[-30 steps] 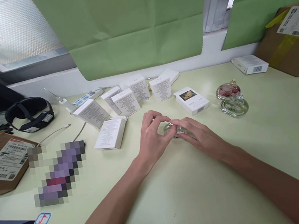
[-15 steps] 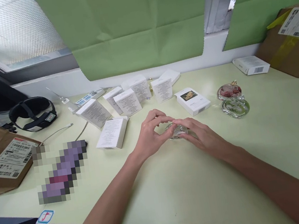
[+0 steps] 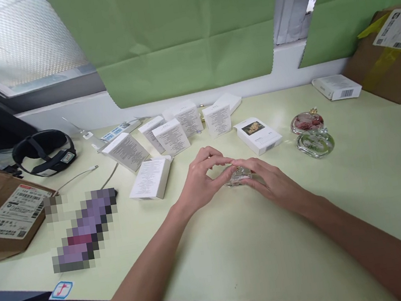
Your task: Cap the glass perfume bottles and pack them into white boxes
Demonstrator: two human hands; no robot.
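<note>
Both my hands meet at the middle of the pale green table [image 3: 378,179] around a small clear glass bottle [image 3: 238,178] that rests on it. My left hand [image 3: 201,183] pinches the bottle's top with thumb and forefinger, the other fingers curled. My right hand [image 3: 271,182] wraps the bottle's right side, fingertips touching its top. Most of the bottle is hidden by my fingers.
Several white boxes [image 3: 170,137] stand and lie behind my hands, one with a picture [image 3: 257,135]. Two glass bottles, pink [image 3: 305,121] and green [image 3: 314,144], sit to the right. Cardboard parcels [image 3: 0,210] [image 3: 393,56], a black headband [image 3: 43,153] and a cable [image 3: 76,176] lie about.
My fingers have shifted slightly on the bottle's top; the hands and bottle stay in the same place.
</note>
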